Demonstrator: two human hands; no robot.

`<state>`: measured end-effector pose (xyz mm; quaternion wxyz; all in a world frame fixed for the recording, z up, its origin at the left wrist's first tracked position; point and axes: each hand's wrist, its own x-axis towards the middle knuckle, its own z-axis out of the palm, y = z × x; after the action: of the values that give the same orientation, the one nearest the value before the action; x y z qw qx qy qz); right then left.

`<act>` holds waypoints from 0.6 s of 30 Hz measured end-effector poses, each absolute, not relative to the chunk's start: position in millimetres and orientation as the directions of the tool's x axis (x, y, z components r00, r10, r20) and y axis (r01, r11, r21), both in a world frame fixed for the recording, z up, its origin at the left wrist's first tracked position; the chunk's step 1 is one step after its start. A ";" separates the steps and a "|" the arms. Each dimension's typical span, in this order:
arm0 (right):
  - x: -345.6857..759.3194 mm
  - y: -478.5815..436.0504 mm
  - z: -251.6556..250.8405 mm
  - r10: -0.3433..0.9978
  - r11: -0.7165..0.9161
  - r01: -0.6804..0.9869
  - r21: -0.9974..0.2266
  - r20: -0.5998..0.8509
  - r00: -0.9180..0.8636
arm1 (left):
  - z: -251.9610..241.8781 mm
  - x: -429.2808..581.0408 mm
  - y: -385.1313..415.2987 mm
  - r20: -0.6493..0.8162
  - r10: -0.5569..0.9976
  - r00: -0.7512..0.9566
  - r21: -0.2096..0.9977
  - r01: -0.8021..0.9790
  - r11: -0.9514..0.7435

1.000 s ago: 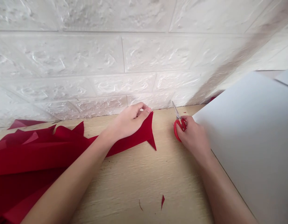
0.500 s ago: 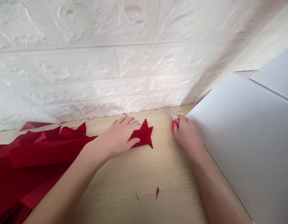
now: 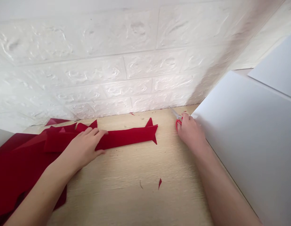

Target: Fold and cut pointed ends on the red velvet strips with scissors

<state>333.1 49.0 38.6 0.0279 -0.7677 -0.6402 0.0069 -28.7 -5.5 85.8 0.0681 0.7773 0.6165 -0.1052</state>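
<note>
A long, flat strip of deep red cloth-like material lies crosswise on a pale wood-grain tabletop, its right end cut into sharp points, with a small red triangle poking out past the end's far edge. Everything else is placed from this strip. The person's bare left hand rests palm down over its left part, the fingers loosely extended and the thumb well apart from them at the near edge; whether it pinches the material cannot be told. To the right of the strip, well apart from its pointed end, the right hand is curled around the red handles of a small pair of scissors with slim silver metal blades, which point away from the person. At the strip's left end spreads a large, rumpled heap of red material in overlapping layers. Nearer the person than the strip lie a tiny red sliver and a thin, dark, curved thread-like bit. Beyond the strip rises a white wall with a raised brick pattern. Far to its right, past the scissors, is a large, smooth white panel.
</note>
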 end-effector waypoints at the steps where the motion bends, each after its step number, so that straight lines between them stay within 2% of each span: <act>1: 333.4 49.2 38.5 0.985 -0.173 0.984 -0.049 0.022 0.174 | 85.3 -29.6 -5.6 -0.200 0.953 0.227 -0.032 0.971 -0.237; 3: 334.7 49.4 38.6 0.989 -0.148 0.988 -0.048 0.017 0.148 | 83.2 -33.8 -3.2 -0.151 0.960 0.237 -0.035 0.969 -0.245; 7: 338.1 49.8 39.7 0.994 -0.108 0.992 -0.060 -0.024 0.107 | 76.0 -44.3 8.1 -0.309 0.920 0.241 0.042 0.970 -0.240; 9: 339.1 50.4 39.8 0.992 -0.119 0.990 -0.080 -0.052 0.115 | 73.1 -45.6 12.4 -0.316 0.914 0.253 0.052 0.967 -0.250; 14: 339.8 52.5 35.0 0.991 -0.133 0.987 -0.088 0.000 0.133 | 72.1 -41.2 7.1 -0.148 0.944 0.294 -0.026 0.953 -0.300; 16: 339.9 52.7 33.2 0.991 -0.125 0.989 -0.076 0.035 0.128 | 71.6 -41.1 -4.1 -0.052 0.929 0.367 -0.067 0.927 -0.370; 18: 339.5 52.3 33.5 0.991 -0.129 0.989 -0.069 0.036 0.132 | 69.3 -41.4 -21.5 0.094 0.876 0.474 -0.160 0.875 -0.456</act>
<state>339.5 52.3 33.5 0.0377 -0.7513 -0.6588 0.0091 -41.4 -21.5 69.3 -0.0934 0.8533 0.5130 -0.0009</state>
